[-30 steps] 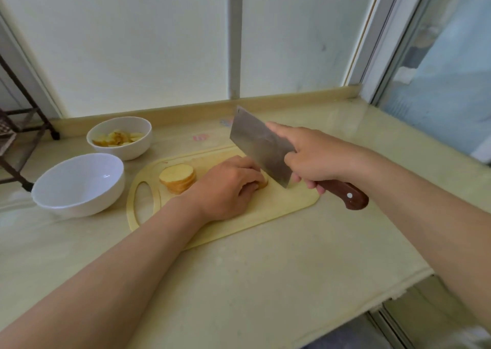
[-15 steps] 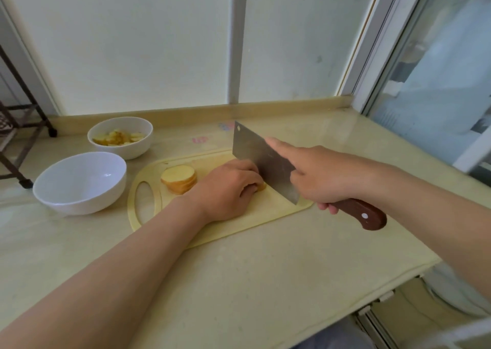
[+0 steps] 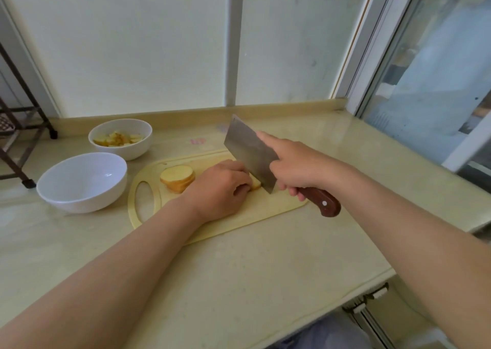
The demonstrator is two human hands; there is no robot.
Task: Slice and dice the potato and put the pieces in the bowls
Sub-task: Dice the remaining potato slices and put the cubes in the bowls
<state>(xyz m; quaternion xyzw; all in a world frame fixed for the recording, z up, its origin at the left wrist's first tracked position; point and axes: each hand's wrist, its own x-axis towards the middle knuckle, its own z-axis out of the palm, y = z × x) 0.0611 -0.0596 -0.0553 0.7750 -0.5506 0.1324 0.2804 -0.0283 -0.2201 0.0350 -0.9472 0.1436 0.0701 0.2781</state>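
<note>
Your left hand (image 3: 220, 189) curls its fingers (image 3: 240, 188) down on the potato piece (image 3: 255, 184), tips tucked back, likely to stay clear of the edge. Your right hand (image 3: 295, 168) grips the cleaver (image 3: 249, 152) by its handle, with the forefinger along the blade for steering. Slices (image 3: 177, 178) sit stacked on the cutting board (image 3: 265, 212). The far bowl (image 3: 125, 150) holds cut pieces and the near bowl (image 3: 79, 200) is empty. Pink marks on the table (image 3: 265, 269) are unreadable.

Single head-worn view, wide-angle, looking forward and down over the worktop (image 3: 265, 269) toward the window wall. Close range: both forearms enter from the bottom edge, cutting board (image 3: 239, 216) near frame centre.
</note>
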